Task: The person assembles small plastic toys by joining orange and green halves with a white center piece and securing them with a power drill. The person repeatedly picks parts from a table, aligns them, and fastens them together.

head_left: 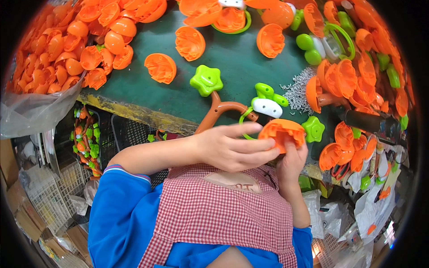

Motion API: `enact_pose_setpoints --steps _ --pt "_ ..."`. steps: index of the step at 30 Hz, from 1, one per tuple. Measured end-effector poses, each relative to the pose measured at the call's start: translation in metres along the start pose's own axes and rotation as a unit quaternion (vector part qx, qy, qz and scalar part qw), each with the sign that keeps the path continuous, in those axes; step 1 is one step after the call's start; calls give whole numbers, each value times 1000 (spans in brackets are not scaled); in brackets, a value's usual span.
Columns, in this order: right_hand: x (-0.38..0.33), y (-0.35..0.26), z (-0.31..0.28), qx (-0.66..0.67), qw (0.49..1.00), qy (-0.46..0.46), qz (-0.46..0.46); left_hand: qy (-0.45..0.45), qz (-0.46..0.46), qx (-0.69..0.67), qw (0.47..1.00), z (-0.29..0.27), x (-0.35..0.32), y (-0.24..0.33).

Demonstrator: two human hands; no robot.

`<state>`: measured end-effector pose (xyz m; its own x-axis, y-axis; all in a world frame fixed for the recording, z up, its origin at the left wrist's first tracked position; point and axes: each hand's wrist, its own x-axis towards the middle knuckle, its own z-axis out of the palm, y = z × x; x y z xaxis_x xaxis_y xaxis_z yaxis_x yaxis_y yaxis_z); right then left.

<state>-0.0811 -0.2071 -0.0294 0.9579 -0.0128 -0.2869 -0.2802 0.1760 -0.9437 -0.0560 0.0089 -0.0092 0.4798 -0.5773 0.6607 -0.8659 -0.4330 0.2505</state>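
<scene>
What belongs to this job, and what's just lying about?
Likely the job:
hollow orange plastic shell, held by right hand, left hand alongside;
forked brown plastic branch;
green plastic star;
green-knobbed white oval plastic piece;
small silvery metal pieces.

Likely lying about:
crumpled translucent plastic bags;
cream lattice plastic basket.

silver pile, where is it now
In the head view, the silver pile lies right of centre on the green tabletop, between the white piece and the orange shells at right.

hands (239,145): 2 | held orange shell (276,127): 1 | counter (232,58): 1 | lone orange shells (190,43) mid-counter: 3 | green stars (206,80) there: 2 | brown forked piece (209,119): 1 | screw heap (297,91): 1, screws too small to count
</scene>
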Motion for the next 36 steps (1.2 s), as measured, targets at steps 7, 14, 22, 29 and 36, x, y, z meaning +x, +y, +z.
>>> enact_pose_setpoints --steps 7,14,22,29,36 --pt "-4 38 -37 -2 972 187 -141 -266 -488 -158 816 25 16 -52" --pt "-3 8 -34 -59 982 -76 -163 -219 -535 -413 704 37 16 -56" --pt "-9 -5 12 33 915 -91 392 -253 -591 -601 475 17 32 -78" --pt "4 3 2 283 898 -209 266 -227 -600 -586 495 6 33 -67" --pt "-2 6 -1 203 926 -188 256 -266 -590 -546 532 7 30 -68"
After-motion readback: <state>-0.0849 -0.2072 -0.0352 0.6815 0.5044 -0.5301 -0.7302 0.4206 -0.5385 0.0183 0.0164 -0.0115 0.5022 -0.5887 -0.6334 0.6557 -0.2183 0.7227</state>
